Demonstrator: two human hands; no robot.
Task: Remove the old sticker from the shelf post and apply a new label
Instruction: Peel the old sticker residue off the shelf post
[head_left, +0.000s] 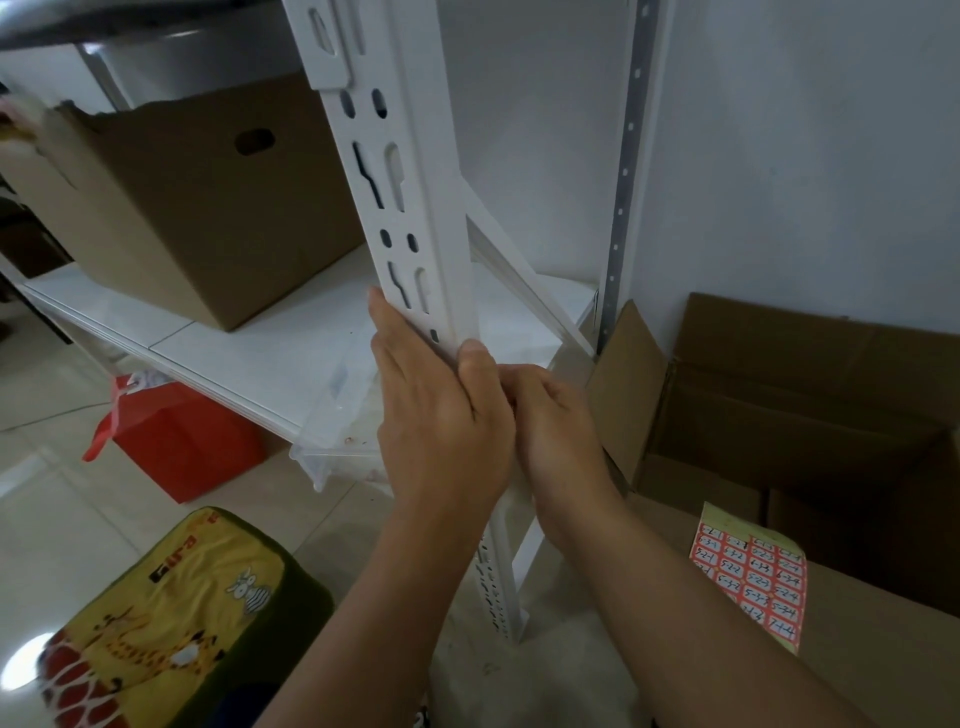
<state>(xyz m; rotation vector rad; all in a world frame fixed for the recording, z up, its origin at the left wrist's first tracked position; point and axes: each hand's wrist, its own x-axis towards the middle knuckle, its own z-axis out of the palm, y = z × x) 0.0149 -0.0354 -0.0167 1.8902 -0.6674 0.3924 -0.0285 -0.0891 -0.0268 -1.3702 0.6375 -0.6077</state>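
A person works at the white slotted shelf post (410, 208) of a metal storage rack, both hands meeting at the level of the lower shelf board (270, 332). The left hand (441, 415) wraps the post, fingers laid along its slotted face and thumb pressed on the front edge; the right hand (556, 426) is tucked in just behind it, fingers curled toward the post — whether they pinch a sticker or only pick at one cannot be told, since the left hand hides the spot. No old sticker shows on the bare stretch of post above. A sheet of red numbered labels (748, 577) lies well apart on a closed cardboard box (857, 639) at the right, within reach for the second step. The post looks rigid and fixed, good for bracing against — any sticker on it would likely be thin, light and apt to tear, best lifted at a corner with a fingernail and drawn off slowly. The new labels, flimsy and tacky once peeled, would want handling by their edges. A brown carton (197, 197) sits on the shelf.
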